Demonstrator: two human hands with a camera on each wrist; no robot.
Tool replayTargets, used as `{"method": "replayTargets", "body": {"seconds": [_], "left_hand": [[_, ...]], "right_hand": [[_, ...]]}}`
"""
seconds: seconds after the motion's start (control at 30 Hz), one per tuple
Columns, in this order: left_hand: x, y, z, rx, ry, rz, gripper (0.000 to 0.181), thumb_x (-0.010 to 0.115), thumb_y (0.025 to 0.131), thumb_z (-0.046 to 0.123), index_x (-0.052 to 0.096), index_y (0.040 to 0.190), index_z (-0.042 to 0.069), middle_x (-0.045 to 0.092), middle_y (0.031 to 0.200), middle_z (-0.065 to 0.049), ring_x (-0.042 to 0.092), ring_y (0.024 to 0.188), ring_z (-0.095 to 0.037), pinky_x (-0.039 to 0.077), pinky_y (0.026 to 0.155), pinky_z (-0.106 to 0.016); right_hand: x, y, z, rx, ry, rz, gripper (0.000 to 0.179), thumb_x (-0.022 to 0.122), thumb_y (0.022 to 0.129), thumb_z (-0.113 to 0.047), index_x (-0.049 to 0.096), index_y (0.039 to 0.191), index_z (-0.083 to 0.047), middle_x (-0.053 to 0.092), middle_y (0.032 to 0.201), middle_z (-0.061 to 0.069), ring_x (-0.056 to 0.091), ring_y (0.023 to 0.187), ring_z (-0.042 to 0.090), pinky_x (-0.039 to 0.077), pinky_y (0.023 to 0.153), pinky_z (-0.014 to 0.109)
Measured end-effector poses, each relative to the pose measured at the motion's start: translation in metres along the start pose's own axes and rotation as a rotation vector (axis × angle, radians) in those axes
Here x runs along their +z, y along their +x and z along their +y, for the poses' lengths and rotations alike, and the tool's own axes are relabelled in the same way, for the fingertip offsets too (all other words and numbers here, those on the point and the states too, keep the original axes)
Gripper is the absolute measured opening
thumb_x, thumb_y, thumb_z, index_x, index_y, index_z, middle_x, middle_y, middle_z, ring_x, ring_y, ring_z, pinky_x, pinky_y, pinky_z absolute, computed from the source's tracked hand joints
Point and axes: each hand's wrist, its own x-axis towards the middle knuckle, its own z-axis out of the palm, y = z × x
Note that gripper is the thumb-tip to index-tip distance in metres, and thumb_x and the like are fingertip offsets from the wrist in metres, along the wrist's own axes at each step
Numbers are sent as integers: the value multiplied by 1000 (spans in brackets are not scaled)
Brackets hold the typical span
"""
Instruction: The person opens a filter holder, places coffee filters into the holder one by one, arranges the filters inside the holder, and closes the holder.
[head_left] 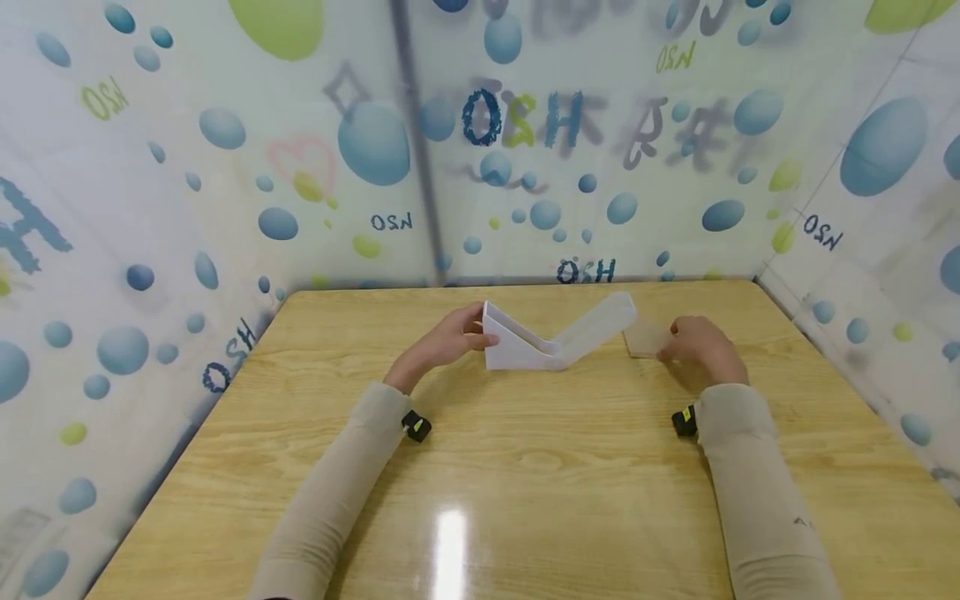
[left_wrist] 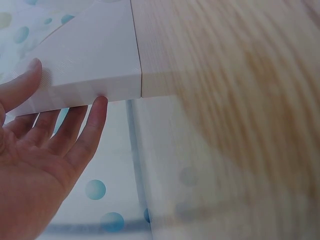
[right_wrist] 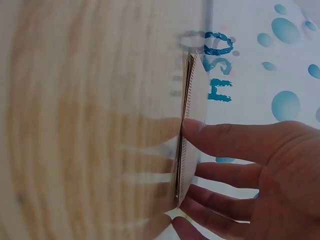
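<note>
A white flip-top box [head_left: 516, 348] with a slanted opening stands on the table, its lid [head_left: 600, 327] tilted up to the right. My left hand [head_left: 448, 339] grips the box's left end; the left wrist view shows the thumb on one side of the white wall [left_wrist: 95, 55] and fingertips along another. To the right of the lid lies a thin tan square pad [head_left: 643, 340]. My right hand [head_left: 702, 343] pinches this pad by its right side. In the right wrist view, the pad [right_wrist: 194, 125] looks like thin layers with a toothed edge, between thumb and fingers.
The wooden table [head_left: 540, 467] runs up to a wall sheet [head_left: 525, 208] printed with blue and green spots at the back and sides. Small black devices [head_left: 416, 426] sit at both wrists. Light glares on the tabletop near the front.
</note>
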Motion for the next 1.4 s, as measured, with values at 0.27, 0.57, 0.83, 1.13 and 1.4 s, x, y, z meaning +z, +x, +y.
{"method": "replayTargets", "body": {"seconds": [0.27,0.57,0.83,1.13,1.4], "left_hand": [[1,-2,2,2,4,7,34,64,102,12,54,134,7,64,133,-15,65,123,-34,59,98,-45],[2,-2,3,7,-6,0,34,65,102,11,54,134,7,64,133,-16,65,122,-33,60,97,-45],[1,-2,2,4,-11,4,32,64,102,10,54,133,5,65,132,-17,65,122,-35,59,97,-46],[1,-1,1,12,-12,5,34,64,102,10,53,134,5,64,133,-18,65,122,-34,59,97,-46],[1,-1,0,5,-19,0,33,64,102,10,54,133,6,64,132,-17,65,122,-33,59,98,-47]], "right_hand": [[1,-2,1,19,41,6,60,73,90,-24,56,129,17,60,128,36,59,101,41,52,89,55],[3,-1,3,67,61,30,66,76,88,-25,51,135,14,57,133,35,58,108,44,51,89,57],[3,-2,0,62,68,44,70,77,87,-25,48,138,13,56,135,36,58,108,45,51,88,57],[0,-4,-3,79,67,45,64,71,90,-24,50,137,13,54,136,36,57,107,44,51,87,56],[2,-5,1,47,53,113,41,50,100,-19,57,123,14,60,118,36,57,91,40,50,76,50]]}}
